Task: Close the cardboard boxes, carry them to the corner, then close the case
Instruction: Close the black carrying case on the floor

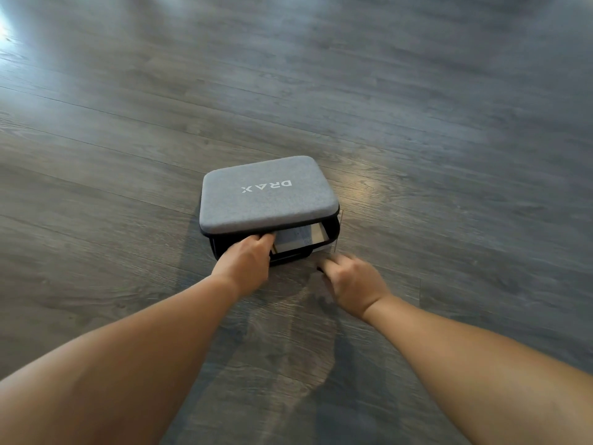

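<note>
1. Sitting on the grey wood-plank floor (417,123), a little below the middle of the head view, is a grey fabric case (268,194) with white "DRAX" lettering (267,186) on its lid, read upside down from here.
2. The lid is lowered most of the way but not shut: a dark gap stays open along the near edge and the right corner, wider toward the right.
3. Through that gap a pale flat item (300,237) shows inside; only a slice is visible and what it is cannot be made out.
4. The left hand (247,268) reaches to the near left of the gap, its fingers curled over the black lower rim and into the opening, so their tips are hidden inside the case. It grips the rim there.
5. The right hand (351,284) lies on or just above the floor just in front of the case's near right corner, blurred. Its fingers are curled, and a small dark bit shows at their tips, perhaps a zip pull; whether it pinches anything I cannot tell.
6. The zip itself is hard to see; only a thin pale line stands at the right corner.
7. Both forearms run in from the bottom edge, cut off there.
8. No cardboard box is in view.
</note>
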`<state>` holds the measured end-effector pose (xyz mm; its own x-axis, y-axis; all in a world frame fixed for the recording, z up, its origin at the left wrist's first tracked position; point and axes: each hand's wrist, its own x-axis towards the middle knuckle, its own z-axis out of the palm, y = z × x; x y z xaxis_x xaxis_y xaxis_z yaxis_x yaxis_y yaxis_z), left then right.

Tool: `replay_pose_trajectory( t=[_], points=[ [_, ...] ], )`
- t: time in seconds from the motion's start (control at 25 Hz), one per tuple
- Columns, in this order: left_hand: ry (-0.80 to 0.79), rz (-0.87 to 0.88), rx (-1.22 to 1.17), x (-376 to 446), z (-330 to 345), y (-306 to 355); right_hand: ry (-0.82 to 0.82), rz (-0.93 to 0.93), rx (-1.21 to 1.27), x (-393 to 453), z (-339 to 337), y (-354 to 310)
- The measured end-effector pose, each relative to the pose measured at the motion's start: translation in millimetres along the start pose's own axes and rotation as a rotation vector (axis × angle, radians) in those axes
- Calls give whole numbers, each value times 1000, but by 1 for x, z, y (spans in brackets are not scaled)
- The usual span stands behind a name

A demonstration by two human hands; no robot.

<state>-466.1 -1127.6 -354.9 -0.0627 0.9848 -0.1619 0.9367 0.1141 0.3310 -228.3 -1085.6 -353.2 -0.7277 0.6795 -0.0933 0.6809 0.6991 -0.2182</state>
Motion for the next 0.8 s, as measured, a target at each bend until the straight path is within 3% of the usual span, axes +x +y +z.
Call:
replay_pose_trajectory(
  t=[0.2,0.36,0.56,0.8],
  points=[
    [22,-30,-84,-5,-3,3,189,-2,0,58,-11,-27],
    [65,-39,-127,-6,-8,-3,116,113,-70,80,-9,-28],
    [56,2,79,-16,-4,-18,-17,164,-89,80,2,-23],
    [156,40,196,-39,-5,-45,-3,200,-191,57,2,7]
  ],
)
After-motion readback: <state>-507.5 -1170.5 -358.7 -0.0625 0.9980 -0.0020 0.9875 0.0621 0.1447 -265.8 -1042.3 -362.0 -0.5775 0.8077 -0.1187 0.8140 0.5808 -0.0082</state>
